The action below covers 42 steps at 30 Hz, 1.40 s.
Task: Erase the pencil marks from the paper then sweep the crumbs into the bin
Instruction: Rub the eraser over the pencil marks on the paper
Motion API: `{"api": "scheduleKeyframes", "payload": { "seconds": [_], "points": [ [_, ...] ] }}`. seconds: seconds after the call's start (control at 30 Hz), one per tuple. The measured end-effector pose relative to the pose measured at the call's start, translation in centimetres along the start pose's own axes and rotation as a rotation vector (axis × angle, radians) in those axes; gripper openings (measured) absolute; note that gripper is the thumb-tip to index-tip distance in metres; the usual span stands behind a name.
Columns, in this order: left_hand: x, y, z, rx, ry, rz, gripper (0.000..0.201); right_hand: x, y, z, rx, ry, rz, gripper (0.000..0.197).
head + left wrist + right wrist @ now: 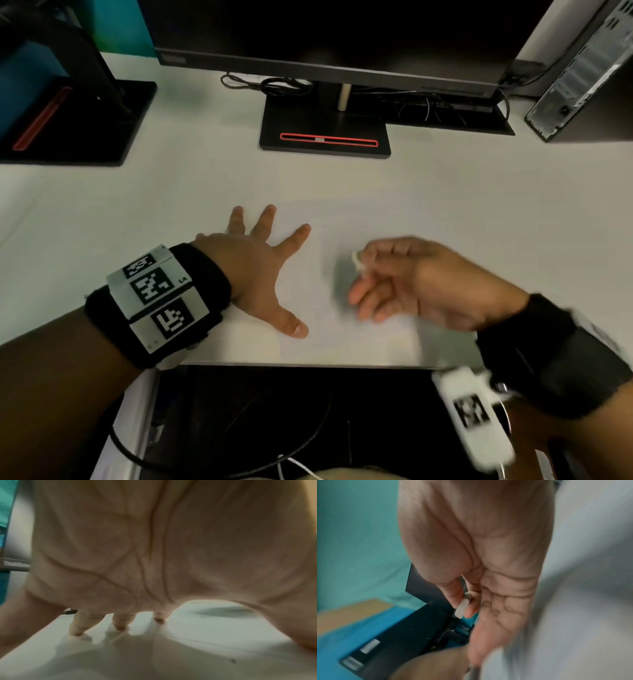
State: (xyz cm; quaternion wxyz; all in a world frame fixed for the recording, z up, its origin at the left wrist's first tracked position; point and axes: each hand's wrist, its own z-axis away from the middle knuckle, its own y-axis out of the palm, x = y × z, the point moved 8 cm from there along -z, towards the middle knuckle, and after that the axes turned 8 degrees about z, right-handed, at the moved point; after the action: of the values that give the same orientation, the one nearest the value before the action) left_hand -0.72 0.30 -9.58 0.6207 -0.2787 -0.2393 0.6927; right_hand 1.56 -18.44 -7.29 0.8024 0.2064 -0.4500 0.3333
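Note:
A white sheet of paper (342, 346) lies on the white desk near its front edge; its outline is faint and I make out no pencil marks on it. My left hand (263, 274) lies flat on the paper's left part with its fingers spread, and in the left wrist view the fingertips (75, 631) press down on the paper (171, 655). My right hand (394, 277) hovers blurred above the paper's right part and pinches a small white eraser (358, 261) between thumb and forefinger. The eraser (462, 607) also shows in the right wrist view. A dark speck (233, 660) lies on the paper. No bin is in view.
A monitor stand (325, 130) with a red slot stands behind the paper, with loose cables (274, 84) beside it. A second black stand (78, 120) is at far left and a computer tower (582, 68) at far right. Below the desk edge (308, 365) it is dark, with cables.

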Motion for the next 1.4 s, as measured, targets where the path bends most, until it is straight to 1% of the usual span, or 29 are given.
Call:
{"api": "scheduleKeyframes", "payload": {
  "seconds": [0.07, 0.1, 0.17, 0.27, 0.3, 0.33, 0.37, 0.43, 0.5, 0.53, 0.6, 0.67, 0.7, 0.73, 0.77, 0.87, 0.9, 0.93, 0.97, 1.0, 1.07, 1.1, 1.13, 1.17, 1.23, 1.27, 1.3, 1.33, 1.4],
  "points": [
    [-0.2, 0.0, 0.0, 0.013, -0.002, -0.004, 0.148, -2.7, 3.3, 1.4, 0.185, 0.115, -0.160, 0.017],
    [-0.3, 0.0, 0.0, 0.014, -0.002, -0.007, 0.149, -3.5, 3.2, 1.5, 0.192, 0.140, -0.231, 0.019],
    [-0.3, -0.1, 0.0, 0.016, -0.003, -0.010, 0.149, -4.2, -0.2, 1.0, -0.010, 0.123, -0.485, 0.030],
    [-0.3, -0.1, 0.2, 0.018, -0.001, -0.004, 0.149, -3.1, -7.3, 1.1, -0.470, -0.161, -0.811, 0.027],
    [-0.3, -0.1, 0.1, 0.019, -0.001, -0.005, 0.149, -2.5, -8.2, 1.7, -0.552, -0.249, -0.816, 0.026],
    [-0.3, -0.1, 0.1, 0.019, -0.001, -0.007, 0.148, -2.2, -7.7, 2.0, -0.558, -0.285, -0.811, 0.025],
    [-0.2, -0.1, 0.1, 0.016, -0.002, -0.009, 0.148, -2.2, -6.1, 1.8, -0.495, -0.263, -0.814, 0.023],
    [-0.1, 0.0, 0.1, 0.007, -0.003, -0.015, 0.149, -2.6, -0.8, 1.2, -0.211, -0.136, -0.681, 0.011],
    [-0.1, 0.0, 0.0, 0.003, -0.006, -0.013, 0.149, -4.0, 3.6, 1.2, 0.060, 0.054, -0.460, 0.015],
    [-0.1, 0.0, 0.0, 0.001, -0.005, -0.009, 0.149, -4.4, 3.7, 1.1, 0.080, 0.098, -0.424, 0.021],
    [-0.1, 0.0, 0.1, -0.005, 0.006, 0.004, 0.149, -3.9, 0.2, 0.1, -0.145, 0.061, -0.600, 0.023],
    [-0.2, 0.0, 0.2, -0.026, 0.022, 0.023, 0.149, -2.9, -5.2, -0.3, -0.508, -0.131, -0.784, 0.020],
    [-0.2, 0.0, 0.4, -0.046, 0.029, 0.029, 0.149, -2.2, -6.9, 0.2, -0.645, -0.215, -0.776, 0.019],
    [-0.2, 0.0, 0.4, -0.068, 0.036, 0.029, 0.149, -1.5, -7.2, 0.7, -0.682, -0.276, -0.751, 0.018],
    [-0.2, -0.2, 0.4, -0.091, 0.043, 0.028, 0.150, -1.0, -6.0, 0.7, -0.624, -0.275, -0.722, 0.018],
    [-0.2, 0.0, 0.5, -0.125, 0.054, 0.050, 0.153, -1.5, 2.4, 0.1, -0.118, -0.031, -0.420, 0.016],
    [-0.3, 0.0, 0.6, -0.134, 0.057, 0.049, 0.155, -2.5, 3.8, 0.0, -0.014, 0.061, -0.342, 0.016],
    [-0.2, 0.0, 0.6, -0.140, 0.056, 0.045, 0.157, -3.1, 3.9, -0.2, 0.005, 0.117, -0.333, 0.022],
    [-0.2, 0.1, 0.7, -0.139, 0.051, 0.049, 0.158, -3.4, 2.8, -0.6, -0.055, 0.113, -0.409, 0.029],
    [-0.1, 0.1, 0.8, -0.135, 0.045, 0.057, 0.159, -3.2, 0.8, -1.2, -0.177, 0.058, -0.552, 0.028],
    [-0.1, 0.2, 1.0, -0.126, 0.034, 0.068, 0.160, -2.1, -3.6, -1.8, -0.480, -0.113, -0.773, 0.014],
    [-0.1, 0.2, 1.1, -0.121, 0.028, 0.065, 0.160, -1.4, -4.5, -1.7, -0.550, -0.184, -0.793, 0.018],
    [0.0, 0.2, 1.1, -0.120, 0.022, 0.060, 0.160, -1.1, -4.1, -1.8, -0.540, -0.199, -0.784, 0.022],
    [0.0, 0.1, 1.1, -0.121, 0.016, 0.056, 0.160, -0.9, -2.4, -2.2, -0.435, -0.142, -0.731, 0.024],
    [0.1, 0.2, 1.0, -0.120, 0.008, 0.048, 0.161, -1.3, 3.1, -2.6, -0.091, 0.077, -0.459, 0.029],
    [0.1, 0.3, 1.0, -0.118, 0.004, 0.045, 0.162, -1.8, 4.7, -2.8, 0.021, 0.153, -0.367, 0.034],
    [0.1, 0.3, 0.9, -0.115, -0.003, 0.045, 0.162, -2.0, 4.8, -3.1, 0.030, 0.189, -0.355, 0.040],
    [0.3, 0.3, 0.9, -0.113, -0.014, 0.055, 0.162, -1.6, 3.7, -3.9, -0.049, 0.169, -0.416, 0.043],
    [0.6, 0.6, 0.9, -0.107, -0.034, 0.085, 0.161, -0.2, -0.4, -4.8, -0.384, 0.011, -0.651, 0.034]
  ]
}}
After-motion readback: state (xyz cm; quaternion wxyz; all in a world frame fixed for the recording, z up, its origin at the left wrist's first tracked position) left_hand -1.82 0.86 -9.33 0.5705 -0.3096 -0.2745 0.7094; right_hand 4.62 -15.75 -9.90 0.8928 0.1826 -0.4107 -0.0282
